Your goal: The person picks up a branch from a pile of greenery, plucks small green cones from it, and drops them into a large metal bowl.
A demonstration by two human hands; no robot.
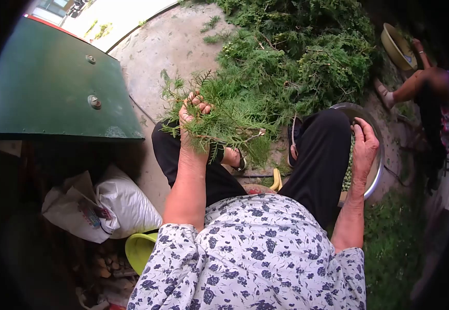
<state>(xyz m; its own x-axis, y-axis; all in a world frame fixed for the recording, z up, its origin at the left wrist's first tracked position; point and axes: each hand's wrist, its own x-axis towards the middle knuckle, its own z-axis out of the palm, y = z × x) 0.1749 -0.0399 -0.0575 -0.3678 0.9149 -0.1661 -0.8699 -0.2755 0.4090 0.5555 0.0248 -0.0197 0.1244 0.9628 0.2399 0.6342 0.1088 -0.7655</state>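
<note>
My left hand [196, 107] is closed around a leafy evergreen branch [229, 111], held up over my left knee. Flat green sprays stick out on both sides of the fingers. My right hand [365, 147] is over a round metal basin [378, 175] beside my right knee. Its fingers are curled together, and whatever may be in them is hidden. Small green cones or berries [347, 175] lie in the basin, partly covered by my leg and hand. In front of my knees rises a big heap of cut evergreen branches [291, 62].
On the left stand a green metal box [54, 88], a white sack [123, 204] and a lime-green bowl [140, 250]. Something yellow and curved [276, 180] shows between my legs. At the far right, another person's hand [417, 45] touches a tan basin [397, 47].
</note>
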